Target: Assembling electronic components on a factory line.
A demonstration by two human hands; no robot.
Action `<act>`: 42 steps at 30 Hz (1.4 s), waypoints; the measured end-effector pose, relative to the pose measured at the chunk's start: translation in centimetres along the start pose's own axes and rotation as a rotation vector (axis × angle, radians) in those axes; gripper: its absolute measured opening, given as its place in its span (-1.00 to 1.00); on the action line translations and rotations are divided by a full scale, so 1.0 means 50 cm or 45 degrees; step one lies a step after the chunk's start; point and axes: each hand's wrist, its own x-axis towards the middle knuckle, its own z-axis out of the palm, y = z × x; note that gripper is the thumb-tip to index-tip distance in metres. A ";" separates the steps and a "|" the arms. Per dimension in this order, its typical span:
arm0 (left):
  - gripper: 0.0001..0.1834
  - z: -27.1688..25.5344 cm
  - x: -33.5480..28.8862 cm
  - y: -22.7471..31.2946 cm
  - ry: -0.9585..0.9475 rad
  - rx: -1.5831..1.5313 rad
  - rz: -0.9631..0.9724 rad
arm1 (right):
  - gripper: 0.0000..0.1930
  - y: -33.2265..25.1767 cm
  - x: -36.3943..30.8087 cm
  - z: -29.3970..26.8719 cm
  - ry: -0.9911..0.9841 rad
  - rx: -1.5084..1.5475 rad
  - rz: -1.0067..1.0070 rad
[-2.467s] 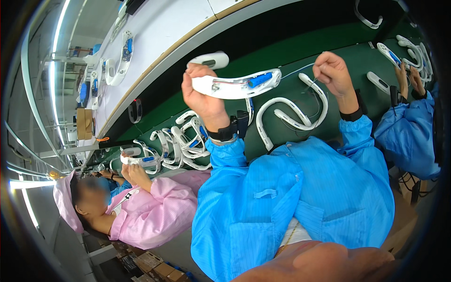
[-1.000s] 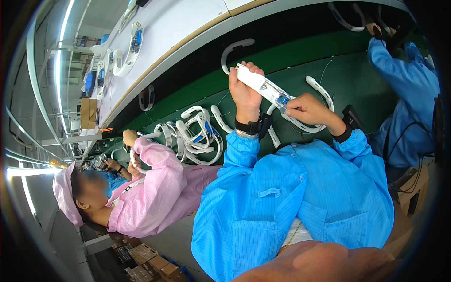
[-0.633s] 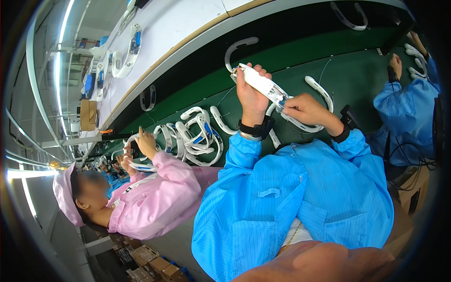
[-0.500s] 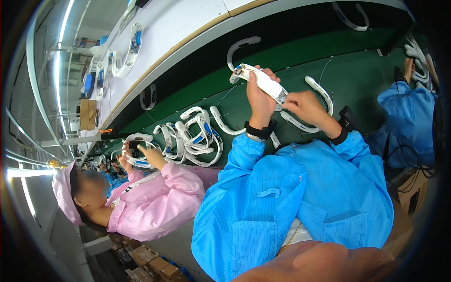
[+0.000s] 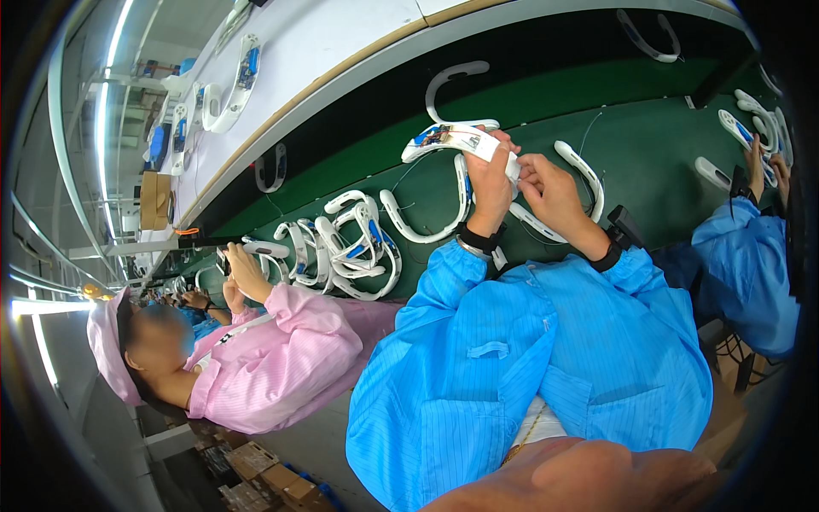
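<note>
My left hand (image 5: pixel 490 189) is wrapped round a white curved plastic housing (image 5: pixel 482 147), raised above the green bench. The housing's far arm lies open, showing a small circuit board with wires and a blue part. Close to the near end of this housing, my right hand (image 5: pixel 550 198) has its fingertips bent together in a pinch; whatever is between them is too small to make out. Just below my left hand, a U-shaped white housing (image 5: pixel 418 234) with a blue part lies on the bench. Another white housing (image 5: pixel 589 166) rests beside my right hand.
A pile of white housings (image 5: pixel 363 243) lies to the left, by a co-worker in pink (image 5: pixel 281 367). At right, a co-worker's blue sleeve (image 5: pixel 734 247) reaches toward more housings. A raised white shelf (image 5: pixel 341 38) with a wooden edge runs along the far side of the green bench (image 5: pixel 648 158).
The held housing has turned in my left hand, so its circuit board now faces up. My right fingers stay by its near end. Both co-workers' hands have shifted.
</note>
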 end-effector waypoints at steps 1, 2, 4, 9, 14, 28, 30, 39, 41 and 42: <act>-0.54 -0.003 -0.001 -0.001 0.002 -0.004 0.004 | -0.68 -0.008 0.006 -0.004 -0.004 -0.003 -0.004; -0.58 -0.008 -0.002 -0.003 -0.006 0.108 -0.003 | -0.68 -0.020 0.016 -0.011 0.012 -0.034 -0.013; -0.61 -0.010 -0.009 -0.013 -0.012 0.222 -0.018 | -0.68 -0.048 0.044 -0.017 0.028 -0.064 -0.014; -0.70 -0.026 -0.003 -0.030 -0.118 0.438 0.071 | -0.69 -0.040 0.133 -0.003 -0.216 -0.241 -0.253; -0.60 -0.026 -0.003 0.015 -0.159 0.209 -0.097 | -0.61 -0.019 0.185 0.004 -0.608 0.087 -0.072; -0.67 -0.131 0.035 0.112 0.143 -0.582 -0.432 | -0.82 -0.067 0.082 -0.007 -0.613 -0.391 -0.037; -0.68 -0.140 0.045 0.113 0.216 -0.557 -0.360 | -0.82 -0.050 0.046 0.011 -0.645 -0.379 0.033; -0.57 -0.094 0.041 0.084 0.227 -0.321 -0.230 | -0.86 -0.023 0.065 0.076 -0.343 -0.390 -0.040; -0.51 -0.095 0.044 0.082 0.227 -0.251 -0.160 | -0.87 -0.008 0.061 0.089 -0.326 -0.421 -0.106; -0.51 -0.097 0.043 0.083 0.231 -0.252 -0.153 | -0.86 -0.002 0.053 0.094 -0.280 -0.287 -0.016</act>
